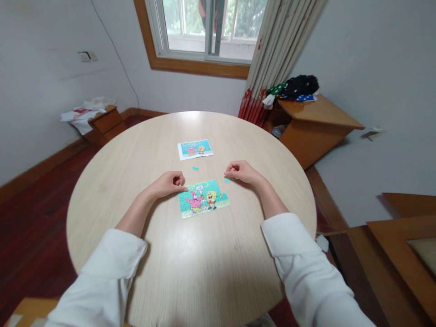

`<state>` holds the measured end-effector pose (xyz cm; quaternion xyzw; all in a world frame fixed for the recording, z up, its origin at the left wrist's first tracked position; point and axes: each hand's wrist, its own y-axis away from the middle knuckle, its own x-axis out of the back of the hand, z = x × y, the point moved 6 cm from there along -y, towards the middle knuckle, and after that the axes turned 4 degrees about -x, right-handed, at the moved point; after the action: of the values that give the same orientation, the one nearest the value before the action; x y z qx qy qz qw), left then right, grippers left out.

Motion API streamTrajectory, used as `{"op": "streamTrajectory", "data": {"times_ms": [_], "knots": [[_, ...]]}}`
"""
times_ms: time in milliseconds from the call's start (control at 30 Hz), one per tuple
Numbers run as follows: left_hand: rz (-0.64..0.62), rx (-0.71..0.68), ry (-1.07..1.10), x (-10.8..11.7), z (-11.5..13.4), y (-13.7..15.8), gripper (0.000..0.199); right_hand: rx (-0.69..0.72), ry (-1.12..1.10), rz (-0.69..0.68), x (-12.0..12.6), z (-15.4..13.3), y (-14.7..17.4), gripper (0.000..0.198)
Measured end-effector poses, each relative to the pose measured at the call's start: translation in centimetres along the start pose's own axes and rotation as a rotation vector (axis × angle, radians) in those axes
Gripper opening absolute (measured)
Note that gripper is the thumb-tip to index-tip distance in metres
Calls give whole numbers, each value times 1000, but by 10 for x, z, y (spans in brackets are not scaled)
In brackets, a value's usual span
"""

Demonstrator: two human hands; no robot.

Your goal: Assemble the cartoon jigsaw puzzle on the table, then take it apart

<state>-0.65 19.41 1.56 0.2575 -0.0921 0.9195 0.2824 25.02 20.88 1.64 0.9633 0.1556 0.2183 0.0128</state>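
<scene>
A cartoon jigsaw puzzle [204,198] lies flat on the round table, with teal background and pink and yellow characters on it. My left hand [166,183] is at its upper left corner, the thumb touching the edge and the curled fingers apart from the thumb. To the right of the puzzle, my right hand [243,171] is closed in a pinch, a small teal jigsaw piece [227,180] right at its fingertips. Whether that piece also touches the table, I cannot tell. Another loose teal piece [195,168] lies beyond the puzzle.
A printed picture sheet [196,149] with the same cartoon lies farther back on the table [197,272]. Behind the table are a window [207,27] and a curtain [272,45]. A wooden cabinet [316,118] with cloths stands at the right, a small drawer unit [108,123] at the left.
</scene>
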Motion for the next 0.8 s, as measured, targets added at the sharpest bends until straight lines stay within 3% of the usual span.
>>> {"op": "streamTrajectory", "data": {"times_ms": [67, 333, 433, 567, 800], "knots": [[16, 3, 0, 2, 1, 1, 31, -8, -21, 38, 5, 2, 0, 33], [91, 9, -45, 5, -5, -2, 29, -6, -120, 409, 37, 13, -3, 38], [172, 12, -86, 6, -10, -4, 28, -46, -109, 372, 38, 20, -3, 36], [268, 14, -144, 8, -9, -3, 25, -31, -58, 197, 29, 23, -4, 37], [277, 20, -183, 9, -4, -1, 27, -43, 65, 104, 24, 24, -6, 33]]}}
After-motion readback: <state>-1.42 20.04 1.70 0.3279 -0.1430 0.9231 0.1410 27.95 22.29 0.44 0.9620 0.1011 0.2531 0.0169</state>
